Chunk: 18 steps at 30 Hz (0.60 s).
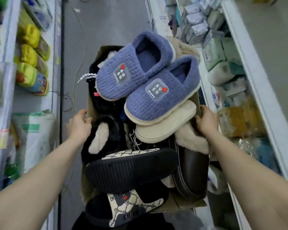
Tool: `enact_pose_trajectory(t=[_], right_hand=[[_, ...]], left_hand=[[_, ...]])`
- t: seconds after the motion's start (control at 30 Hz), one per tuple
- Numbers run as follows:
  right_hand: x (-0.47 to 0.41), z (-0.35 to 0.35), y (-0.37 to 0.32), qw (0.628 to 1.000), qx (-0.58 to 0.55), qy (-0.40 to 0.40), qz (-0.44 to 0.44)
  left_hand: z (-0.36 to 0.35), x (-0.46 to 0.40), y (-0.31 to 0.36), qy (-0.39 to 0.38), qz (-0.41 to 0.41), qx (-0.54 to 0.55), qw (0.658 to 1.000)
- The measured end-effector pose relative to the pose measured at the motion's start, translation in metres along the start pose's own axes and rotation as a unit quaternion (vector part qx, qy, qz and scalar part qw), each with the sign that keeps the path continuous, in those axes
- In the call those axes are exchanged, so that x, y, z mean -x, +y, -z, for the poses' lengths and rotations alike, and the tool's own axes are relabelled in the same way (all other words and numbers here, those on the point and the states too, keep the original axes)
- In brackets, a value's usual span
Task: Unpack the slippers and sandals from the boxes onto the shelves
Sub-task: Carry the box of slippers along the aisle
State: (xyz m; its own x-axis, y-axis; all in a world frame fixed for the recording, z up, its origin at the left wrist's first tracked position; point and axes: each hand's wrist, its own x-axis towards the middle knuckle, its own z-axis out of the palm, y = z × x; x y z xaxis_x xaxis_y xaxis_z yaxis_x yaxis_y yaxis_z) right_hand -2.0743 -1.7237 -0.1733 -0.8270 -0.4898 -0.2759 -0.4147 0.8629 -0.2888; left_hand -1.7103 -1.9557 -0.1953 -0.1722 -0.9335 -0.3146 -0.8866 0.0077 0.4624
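Cardboard box (91, 112) sits between both outstretched arms, its long axis running near to far down the aisle, piled above its rim with footwear. The left hand (79, 124) grips the box's left wall, fingers curled over the edge with the thumb near the rim; the right hand (206, 121) grips the right wall at about the same place, fingers wrapped over the top so their tips are hidden. Both forearms reach forward and converge slightly, wrists level, so the box appears carried or steadied from both sides and neither hand is free.

Blue knitted slippers (150, 80) lie as a pair on top of the heap, toward the far end, toes pointing near-left and heels far-right. They lie just beyond both hands, somewhat nearer the right one; the nearer slipper rests on a cream slipper sole (166, 123) just beside the right hand. Closer in, a black sandal (131, 170) lies on its side across the box, and a patterned sandal (126, 208) hangs over the near end.

Shelves flank the aisle: the left shelf (54, 47) already holds yellow slippers (29, 52), the right shelf (249, 68) pale plush goods. As I judge it, the box must be set down or held one-handed before any pair can be lifted; the right hand then has the shorter reach to the blue pair.
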Motion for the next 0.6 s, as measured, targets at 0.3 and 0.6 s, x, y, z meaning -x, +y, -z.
enact_pose_trajectory(t=[0.3, 0.6], right_hand=[[-0.119, -0.003, 0.044, 0.999, 0.048, -0.017, -0.018], [-0.174, -0.037, 0.078, 0.995, 0.090, -0.029, -0.014]], left_hand=[[-0.101, -0.038, 0.077, -0.038, 0.041, 0.014, 0.998], [-0.160, -0.059, 0.100, -0.075, 0.058, 0.015, 0.995]])
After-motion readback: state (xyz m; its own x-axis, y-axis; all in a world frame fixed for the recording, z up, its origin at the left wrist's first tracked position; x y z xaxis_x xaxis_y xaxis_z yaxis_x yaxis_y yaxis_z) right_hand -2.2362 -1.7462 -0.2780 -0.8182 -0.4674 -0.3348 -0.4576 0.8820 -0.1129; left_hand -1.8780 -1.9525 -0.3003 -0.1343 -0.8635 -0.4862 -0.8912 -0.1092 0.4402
